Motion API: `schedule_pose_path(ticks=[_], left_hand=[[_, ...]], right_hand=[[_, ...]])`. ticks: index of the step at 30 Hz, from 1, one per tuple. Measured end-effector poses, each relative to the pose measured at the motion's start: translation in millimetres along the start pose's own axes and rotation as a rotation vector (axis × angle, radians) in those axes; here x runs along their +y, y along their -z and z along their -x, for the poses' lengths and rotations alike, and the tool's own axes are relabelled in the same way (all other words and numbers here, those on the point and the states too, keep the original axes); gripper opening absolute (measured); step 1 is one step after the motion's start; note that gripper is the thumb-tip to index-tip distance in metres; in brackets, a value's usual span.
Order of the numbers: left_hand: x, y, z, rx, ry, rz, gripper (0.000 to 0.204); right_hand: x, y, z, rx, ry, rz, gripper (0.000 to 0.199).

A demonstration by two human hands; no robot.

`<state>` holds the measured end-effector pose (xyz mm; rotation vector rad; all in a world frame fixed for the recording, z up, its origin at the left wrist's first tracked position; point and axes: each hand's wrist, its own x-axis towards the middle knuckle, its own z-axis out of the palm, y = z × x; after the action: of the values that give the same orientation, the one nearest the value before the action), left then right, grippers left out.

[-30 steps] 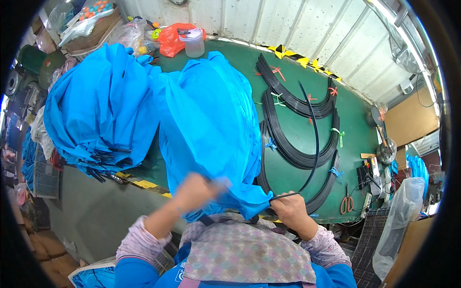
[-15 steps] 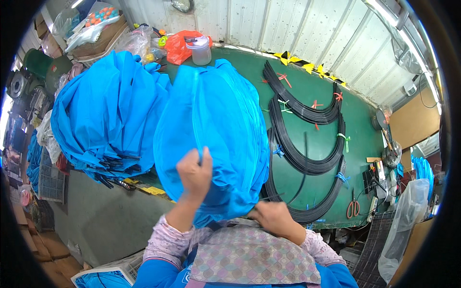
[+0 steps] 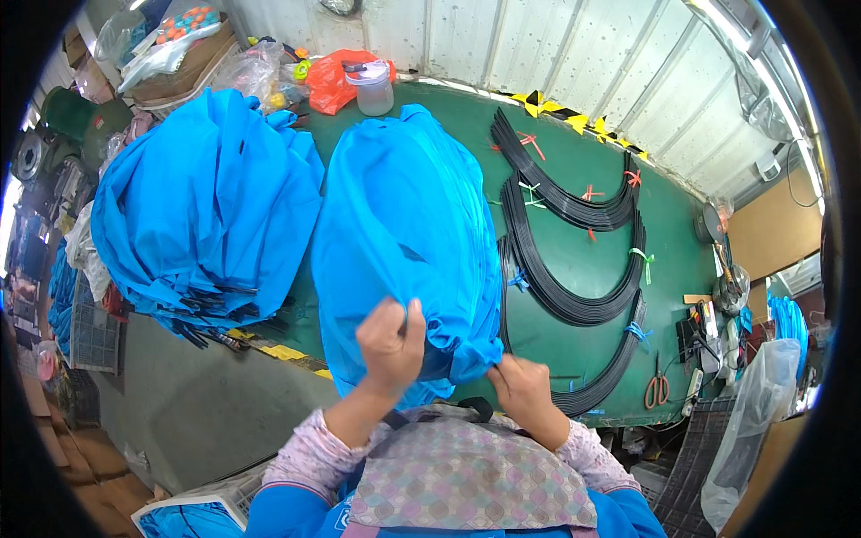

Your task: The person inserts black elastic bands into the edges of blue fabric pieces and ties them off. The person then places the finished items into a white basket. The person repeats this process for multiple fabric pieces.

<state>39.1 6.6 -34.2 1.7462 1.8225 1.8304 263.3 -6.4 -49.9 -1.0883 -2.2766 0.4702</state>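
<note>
A heap of bright blue fabric (image 3: 386, 215) lies on the table's near edge in front of me. My left hand (image 3: 392, 345) is closed on its near part, the thumb pointing up. At the near right corner of this fabric my right hand (image 3: 527, 387) pinches a gathered end between thumb and fingers. Small dark openings show in the cloth between the two hands. To the left lies a second heap of blue fabric (image 3: 206, 197), with black rod ends (image 3: 215, 305) sticking out of its near side.
Bundles of curved black rods (image 3: 574, 296), tied with coloured strips, lie on the green table (image 3: 502, 117) at right. Red-handled scissors (image 3: 657, 390) rest near the right edge. A translucent jar (image 3: 372, 90) and a red bag (image 3: 336, 81) stand at the back. A white crate (image 3: 229, 493) is at lower left.
My left hand has moved right and slightly nearer, drawing the fabric with it. My right hand has shifted a little right. A loose black rod seen over the bundles is no longer visible there.
</note>
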Motion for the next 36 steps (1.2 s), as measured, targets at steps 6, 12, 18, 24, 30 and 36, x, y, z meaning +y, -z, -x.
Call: schedule_pose_path(ticks=[6, 12, 18, 24, 30, 36], left_hand=[[-29, 16, 65, 0.096, 1.194, 0.661, 0.031], [-109, 115, 25, -0.505, 1.081, -0.016, 0.034], [1, 12, -48, -0.736, 0.069, 0.093, 0.032], [-36, -92, -52, -1.115, -0.37, -0.187, 0.037], [-17, -116, -57, -0.976, -0.601, -0.06, 0.033], [-24, -96, -69, -0.992, -0.472, -0.202, 0.037]], right_hand=[[-29, -3, -44, 0.213, 0.259, 0.179, 0.018], [26, 13, -39, -0.104, 0.391, 0.376, 0.022], [16, 55, -65, -0.049, 0.624, 0.323, 0.017], [80, 74, -90, -0.227, 0.428, 0.153, 0.027], [323, -13, -136, 0.112, -0.221, 0.014, 0.043], [437, -35, -199, 0.014, -0.375, 0.399, 0.053]])
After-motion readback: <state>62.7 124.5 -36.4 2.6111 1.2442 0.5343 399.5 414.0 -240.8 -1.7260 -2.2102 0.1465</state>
